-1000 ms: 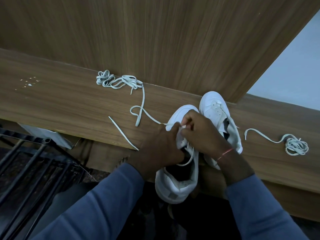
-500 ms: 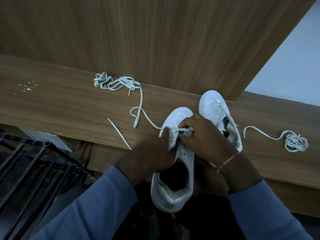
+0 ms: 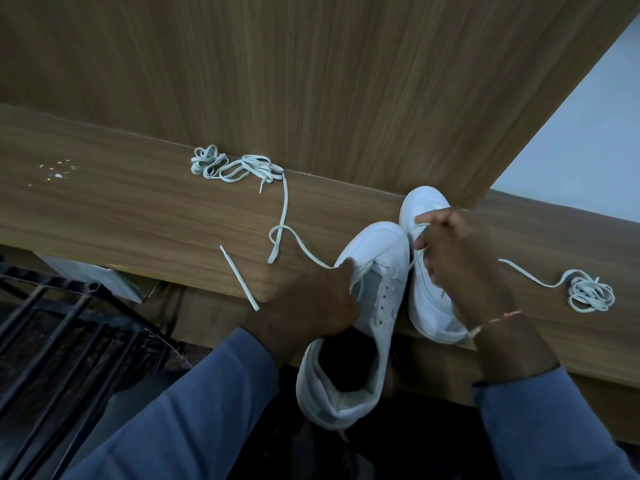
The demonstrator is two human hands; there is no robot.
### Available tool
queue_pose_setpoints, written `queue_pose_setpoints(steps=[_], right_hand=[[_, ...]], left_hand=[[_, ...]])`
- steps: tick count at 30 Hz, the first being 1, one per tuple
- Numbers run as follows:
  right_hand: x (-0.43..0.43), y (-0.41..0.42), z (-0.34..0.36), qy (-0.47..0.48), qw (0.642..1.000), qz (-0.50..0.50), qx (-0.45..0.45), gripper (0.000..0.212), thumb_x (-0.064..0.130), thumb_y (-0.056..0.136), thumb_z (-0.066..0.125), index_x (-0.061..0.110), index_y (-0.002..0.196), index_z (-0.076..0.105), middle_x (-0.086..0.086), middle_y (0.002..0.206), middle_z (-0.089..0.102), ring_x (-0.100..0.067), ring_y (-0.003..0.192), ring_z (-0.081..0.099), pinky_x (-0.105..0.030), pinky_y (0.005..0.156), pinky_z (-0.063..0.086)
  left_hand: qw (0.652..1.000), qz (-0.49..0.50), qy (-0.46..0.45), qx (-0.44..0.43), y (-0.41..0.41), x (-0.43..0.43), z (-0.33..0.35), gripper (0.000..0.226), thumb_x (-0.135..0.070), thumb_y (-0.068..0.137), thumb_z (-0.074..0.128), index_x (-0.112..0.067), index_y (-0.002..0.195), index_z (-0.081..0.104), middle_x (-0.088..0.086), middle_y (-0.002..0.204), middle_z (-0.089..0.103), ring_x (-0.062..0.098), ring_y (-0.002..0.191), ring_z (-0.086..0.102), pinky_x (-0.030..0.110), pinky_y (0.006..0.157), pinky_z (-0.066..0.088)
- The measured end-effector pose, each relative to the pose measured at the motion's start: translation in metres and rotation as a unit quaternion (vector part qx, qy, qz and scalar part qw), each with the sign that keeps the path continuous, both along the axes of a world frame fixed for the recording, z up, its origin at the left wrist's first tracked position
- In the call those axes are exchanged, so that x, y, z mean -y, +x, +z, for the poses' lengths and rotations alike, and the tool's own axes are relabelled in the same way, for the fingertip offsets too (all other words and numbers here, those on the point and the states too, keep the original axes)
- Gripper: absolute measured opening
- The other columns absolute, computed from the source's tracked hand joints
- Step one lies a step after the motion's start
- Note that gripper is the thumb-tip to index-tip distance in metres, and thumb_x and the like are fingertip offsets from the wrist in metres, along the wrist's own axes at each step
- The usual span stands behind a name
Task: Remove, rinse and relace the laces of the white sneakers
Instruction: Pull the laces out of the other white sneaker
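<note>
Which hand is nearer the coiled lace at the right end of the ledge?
Right. The right hand, pinching a lace over the far sneaker, sits left of the coiled lace, apart from it. The left hand grips the near sneaker, farther left.

The left hand (image 3: 311, 303) covered the near sneaker's (image 3: 381, 271) left flank, and the lace (image 3: 304, 251) slipped out of sight beneath its knuckles. The right hand (image 3: 457, 258) was blurred, so just where its fingers pinched the lace was unclear, and it hid the far sneaker's (image 3: 426, 202) middle. The near sneaker's inside was lost in shadow. The black rack (image 3: 52, 323) was cut by the left edge and the sleeves (image 3: 190, 410) by the bottom. White specks (image 3: 57, 169) on the wooden ledge (image 3: 138, 220) were too small to name.
</note>
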State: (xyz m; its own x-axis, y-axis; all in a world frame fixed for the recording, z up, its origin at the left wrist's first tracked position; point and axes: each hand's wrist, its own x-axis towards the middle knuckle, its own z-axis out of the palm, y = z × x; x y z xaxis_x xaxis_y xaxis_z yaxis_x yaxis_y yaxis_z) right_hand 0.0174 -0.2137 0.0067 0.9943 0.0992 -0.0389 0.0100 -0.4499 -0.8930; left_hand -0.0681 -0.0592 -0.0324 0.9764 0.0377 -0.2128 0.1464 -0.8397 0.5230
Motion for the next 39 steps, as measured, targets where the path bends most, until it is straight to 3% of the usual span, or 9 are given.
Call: queue_pose_setpoints(steps=[2,6,12,18,21,25,29,33,39], right_hand=[[0.004,-0.003,-0.005,-0.237,0.96,0.095,0.114,0.027,0.016,0.083,0.058,0.025,0.108,0.064,0.006,0.103,0.064,-0.01,0.09,0.057,-0.025,0.076,0.04],[-0.012,-0.018,-0.003,-0.314,0.893,0.186,0.265,0.052,0.023,0.075,0.056,0.021,0.128,0.058,-0.004,0.13,0.055,-0.025,0.123,0.046,-0.043,0.1,0.04],[-0.025,-0.023,-0.01,-0.498,0.801,0.263,0.202,0.035,0.019,0.096,0.048,0.043,0.119,0.06,0.016,0.135,0.048,-0.014,0.141,0.021,-0.05,0.116,0.01],[-0.014,-0.004,-0.012,-0.334,0.878,0.108,0.326,0.023,0.001,0.082,0.054,0.012,0.092,0.07,-0.007,0.096,0.066,-0.029,0.094,0.063,-0.041,0.085,0.048],[0.017,0.013,0.01,-0.158,0.943,-0.087,0.28,0.022,0.005,0.091,0.046,0.007,0.093,0.068,-0.007,0.096,0.063,-0.031,0.096,0.06,-0.022,0.079,0.035],[0.02,0.005,0.003,-0.256,0.924,0.009,0.283,0.029,0.006,0.086,0.054,0.007,0.112,0.066,-0.014,0.117,0.062,-0.036,0.113,0.054,-0.035,0.098,0.037],[-0.012,-0.017,-0.018,-0.357,0.854,0.25,0.283,0.037,0.013,0.085,0.053,0.017,0.119,0.068,-0.006,0.124,0.063,-0.03,0.122,0.051,-0.048,0.105,0.038],[-0.023,-0.018,-0.024,-0.421,0.832,0.254,0.259,0.026,0.023,0.095,0.053,0.029,0.112,0.071,0.003,0.108,0.063,-0.022,0.113,0.048,-0.039,0.091,0.039],[0.02,0.006,0.001,-0.087,0.967,-0.048,0.234,0.013,0.023,0.09,0.062,0.031,0.083,0.069,0.005,0.089,0.071,-0.011,0.083,0.064,-0.035,0.084,0.05]], left_hand=[[0.999,0.018,0.019,0.028,-0.001,0.001,-0.002,0.054,-0.025,0.089,0.048,-0.018,0.142,0.038,0.017,0.117,0.062,0.035,0.11,0.058,0.04,0.091,0.046],[0.997,0.027,0.054,0.057,-0.002,0.007,0.0,0.051,-0.035,0.093,0.046,-0.02,0.141,0.039,0.013,0.12,0.062,0.032,0.11,0.059,0.039,0.091,0.048],[0.996,0.007,0.069,0.061,-0.003,0.01,-0.003,0.051,-0.036,0.092,0.046,-0.022,0.14,0.039,0.009,0.112,0.062,0.027,0.101,0.061,0.034,0.082,0.048],[0.988,-0.003,0.093,0.125,-0.008,0.003,-0.01,0.072,-0.042,0.077,0.023,-0.012,0.136,0.048,0.018,0.107,0.065,0.039,0.096,0.063,0.045,0.078,0.052],[0.97,0.031,0.121,0.21,-0.01,0.004,-0.013,0.053,-0.029,0.074,0.032,-0.002,0.102,0.069,0.017,0.069,0.065,0.038,0.054,0.062,0.042,0.047,0.052],[0.971,0.057,0.168,0.16,-0.009,0.008,-0.005,0.043,-0.03,0.07,0.036,-0.011,0.089,0.069,0.005,0.06,0.061,0.027,0.045,0.057,0.031,0.039,0.044],[0.986,0.048,0.096,0.126,-0.007,0.009,-0.006,0.047,-0.041,0.091,0.036,-0.016,0.126,0.053,0.012,0.103,0.066,0.036,0.091,0.064,0.039,0.073,0.049],[0.986,0.037,0.107,0.126,-0.008,0.009,-0.01,0.048,-0.045,0.095,0.036,-0.022,0.136,0.045,0.01,0.111,0.065,0.034,0.102,0.062,0.04,0.08,0.049],[0.98,0.052,0.109,0.158,-0.006,0.004,-0.008,0.046,-0.03,0.073,0.029,-0.008,0.098,0.061,0.01,0.073,0.055,0.036,0.069,0.061,0.036,0.058,0.049]])
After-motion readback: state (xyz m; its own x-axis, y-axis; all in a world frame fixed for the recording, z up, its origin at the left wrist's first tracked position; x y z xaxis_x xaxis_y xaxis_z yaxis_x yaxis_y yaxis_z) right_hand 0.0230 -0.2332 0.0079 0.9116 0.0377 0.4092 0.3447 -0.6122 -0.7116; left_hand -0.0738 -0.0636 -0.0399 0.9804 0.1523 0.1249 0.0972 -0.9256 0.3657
